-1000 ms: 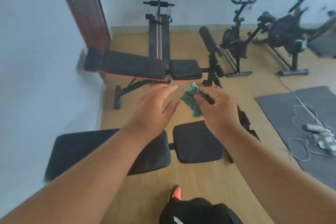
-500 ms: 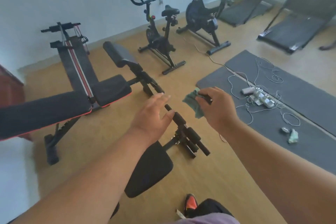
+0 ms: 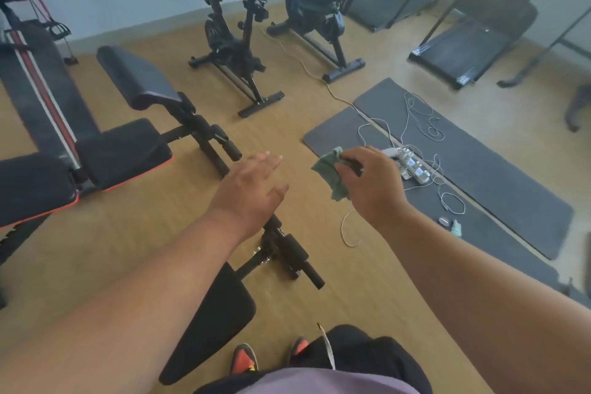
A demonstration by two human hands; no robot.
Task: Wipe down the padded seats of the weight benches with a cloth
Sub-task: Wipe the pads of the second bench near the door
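My right hand (image 3: 372, 184) pinches a small green cloth (image 3: 329, 173) in the air above the wooden floor. My left hand (image 3: 251, 190) hovers beside it with straight fingers and holds nothing. Below my left forearm lies the black padded seat of the near weight bench (image 3: 220, 313), its foam leg rollers (image 3: 294, 257) just past my wrist. A second bench stands at the left with a black, red-edged seat pad (image 3: 124, 150), a long back pad (image 3: 28, 189) and a raised pad (image 3: 136, 75). Neither hand touches a bench.
Two exercise bikes (image 3: 236, 38) (image 3: 316, 16) stand at the back, treadmills (image 3: 470, 38) at the far right. Grey mats (image 3: 499, 169) on the right carry a power strip (image 3: 412, 166) and loose white cables. A sit-up bench (image 3: 35, 73) lies at the far left. My feet (image 3: 244, 358) are at the bottom.
My view has swung right, away from the wall and door, so both benches slid left. Both hands kept their pose in front of me, the right still pinching the cloth.
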